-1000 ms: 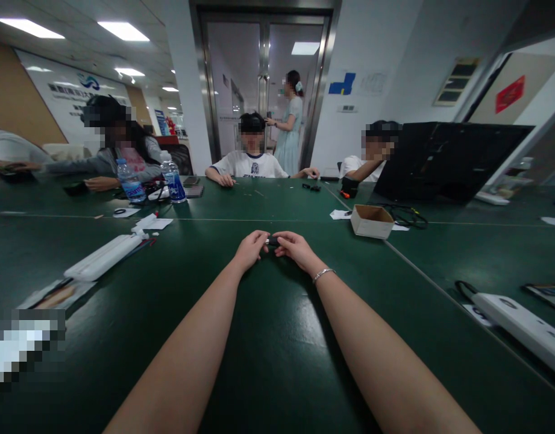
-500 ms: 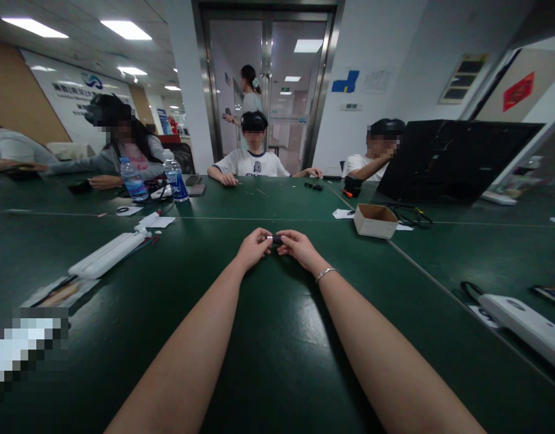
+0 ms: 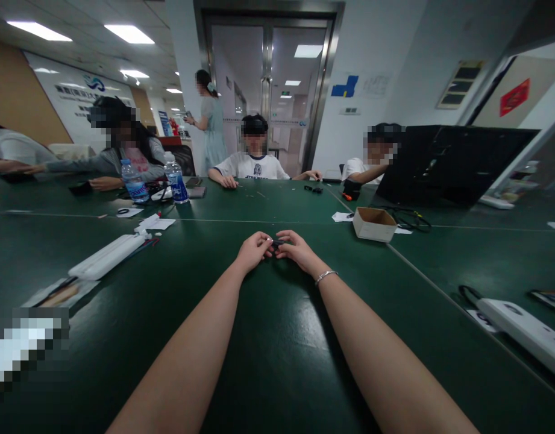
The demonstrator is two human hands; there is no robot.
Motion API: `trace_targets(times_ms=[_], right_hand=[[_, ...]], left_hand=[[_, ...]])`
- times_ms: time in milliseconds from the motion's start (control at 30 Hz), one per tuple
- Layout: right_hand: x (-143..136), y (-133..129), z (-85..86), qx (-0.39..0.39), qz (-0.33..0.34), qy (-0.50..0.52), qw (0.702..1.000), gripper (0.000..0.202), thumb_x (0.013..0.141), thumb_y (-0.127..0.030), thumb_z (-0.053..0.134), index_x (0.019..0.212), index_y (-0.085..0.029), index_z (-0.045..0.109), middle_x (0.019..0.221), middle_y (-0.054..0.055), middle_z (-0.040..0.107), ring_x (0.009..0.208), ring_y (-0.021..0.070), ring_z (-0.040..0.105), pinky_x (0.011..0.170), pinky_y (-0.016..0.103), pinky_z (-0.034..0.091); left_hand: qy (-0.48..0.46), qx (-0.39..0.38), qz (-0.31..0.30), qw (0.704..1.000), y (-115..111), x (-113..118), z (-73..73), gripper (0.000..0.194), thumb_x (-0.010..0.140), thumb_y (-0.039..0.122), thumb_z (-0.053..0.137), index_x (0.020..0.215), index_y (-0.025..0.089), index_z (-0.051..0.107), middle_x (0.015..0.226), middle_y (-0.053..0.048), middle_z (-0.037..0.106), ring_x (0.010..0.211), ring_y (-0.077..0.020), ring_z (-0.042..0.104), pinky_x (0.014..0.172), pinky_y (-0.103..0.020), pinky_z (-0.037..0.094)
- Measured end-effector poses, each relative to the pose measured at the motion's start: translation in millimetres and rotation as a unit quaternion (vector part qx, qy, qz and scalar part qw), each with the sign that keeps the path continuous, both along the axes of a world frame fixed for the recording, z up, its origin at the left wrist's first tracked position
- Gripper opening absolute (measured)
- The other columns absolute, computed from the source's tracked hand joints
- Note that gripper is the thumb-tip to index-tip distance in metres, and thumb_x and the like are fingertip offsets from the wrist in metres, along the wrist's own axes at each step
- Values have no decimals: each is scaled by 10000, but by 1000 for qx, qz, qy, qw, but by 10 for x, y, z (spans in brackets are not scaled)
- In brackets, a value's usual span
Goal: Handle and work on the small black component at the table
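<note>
Setting: office, shared work area. Evidence: wall sign (image 3: 73, 99) with logo and lettering; ceiling light panels (image 3: 129, 34); metal-framed glass double doors (image 3: 267, 60); large green desk (image 3: 268, 325), people (image 3: 259, 167) seated around, white power strip (image 3: 521, 325) on top.

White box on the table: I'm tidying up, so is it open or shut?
Open: the top of the white box is uncovered, showing its brown inside.

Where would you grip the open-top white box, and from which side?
I'd probably pinch the white box by the rim of its near wall, from above and the near side, thumb outside, fingers inside. Its open top exposes that rim, and the black cable lies behind and to the right.
</note>
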State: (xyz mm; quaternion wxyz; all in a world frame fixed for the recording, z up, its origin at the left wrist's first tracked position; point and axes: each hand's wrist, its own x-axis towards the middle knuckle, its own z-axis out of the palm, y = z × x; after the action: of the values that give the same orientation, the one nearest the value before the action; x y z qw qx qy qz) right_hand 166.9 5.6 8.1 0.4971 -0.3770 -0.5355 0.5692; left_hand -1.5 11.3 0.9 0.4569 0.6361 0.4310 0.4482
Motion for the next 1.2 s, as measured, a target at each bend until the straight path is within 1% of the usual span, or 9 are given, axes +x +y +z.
trace_targets(times_ms=[100, 300, 433, 600, 767, 867, 933, 1067, 1200], right_hand=[[15, 11, -17, -24, 8, -3, 1000, 221, 818, -107, 631, 1019, -170, 565, 818, 18, 616, 641, 122, 672, 620, 228, 595], [46, 10, -26, 1, 20, 12, 1000, 430, 713, -46, 712, 1080, -215, 566, 1001, 20, 594, 737, 112, 678, 735, 250, 599], [32, -4, -1, -36, 29, -4, 999, 251, 849, -157, 641, 1080, -183, 548, 825, 21, 608, 625, 124, 666, 634, 251, 600], [18, -26, 24, 2, 16, -3, 1000, 449, 724, -8, 687, 1101, -208, 549, 956, 1, 585, 657, 101, 679, 655, 221, 599], [7, -26, 60, -56, 35, -28, 997, 164, 911, -145, 563, 1072, -164, 545, 774, 29, 613, 574, 129, 659, 565, 240, 587], [1, -29, 71, -31, 32, -34, 998, 303, 820, -36, 635, 1078, -174, 555, 849, 21, 615, 588, 103, 660, 571, 196, 577], [-5, -31, 75, -32, 28, -29, 999, 335, 810, -41, 659, 1091, -182, 544, 869, 19, 618, 600, 99, 664, 599, 196, 584], [-14, -32, 76, -63, 34, -38, 997, 103, 951, -176, 529, 1054, -165, 533, 744, 20, 615, 535, 111, 636, 507, 204, 564], [-11, -31, 74, -37, 33, -26, 998, 309, 846, -46, 635, 1097, -189, 526, 817, -3, 607, 581, 94, 652, 553, 186, 571]], left_hand=[[-5, -4, 7, 1000, -2, 5, -3, 146, 875, 289, 557, 940, 159, 552, 753, -24, 662, 579, -97, 617, 474, -156, 405], [-4, -5, 10, 1000, -25, 5, 18, 97, 883, 242, 540, 942, 166, 542, 752, -19, 663, 574, -98, 624, 461, -152, 405], [-6, -9, 17, 1000, -8, 7, 7, 100, 894, 259, 537, 937, 169, 543, 770, -21, 668, 571, -94, 622, 464, -152, 406], [-2, -5, 16, 1000, 30, 13, -22, 101, 903, 251, 526, 955, 166, 544, 771, -23, 666, 556, -88, 617, 459, -149, 401], [-4, -6, 19, 1000, 26, 14, -10, 98, 914, 241, 505, 969, 166, 536, 782, -22, 661, 563, -87, 622, 455, -142, 402], [-4, -4, 18, 1000, 14, 9, 1, 91, 913, 234, 503, 963, 165, 534, 785, -25, 659, 568, -90, 626, 458, -144, 408], [-2, -1, 18, 1000, 5, 6, 8, 89, 910, 237, 508, 957, 166, 537, 786, -24, 657, 577, -94, 630, 460, -148, 413], [-5, -9, 18, 1000, -13, 9, 28, 82, 908, 237, 507, 944, 167, 531, 773, -17, 650, 571, -95, 629, 455, -147, 408], [-9, -16, 28, 999, -22, 16, 46, 61, 901, 215, 512, 934, 165, 528, 752, -11, 643, 553, -90, 620, 446, -142, 394]])
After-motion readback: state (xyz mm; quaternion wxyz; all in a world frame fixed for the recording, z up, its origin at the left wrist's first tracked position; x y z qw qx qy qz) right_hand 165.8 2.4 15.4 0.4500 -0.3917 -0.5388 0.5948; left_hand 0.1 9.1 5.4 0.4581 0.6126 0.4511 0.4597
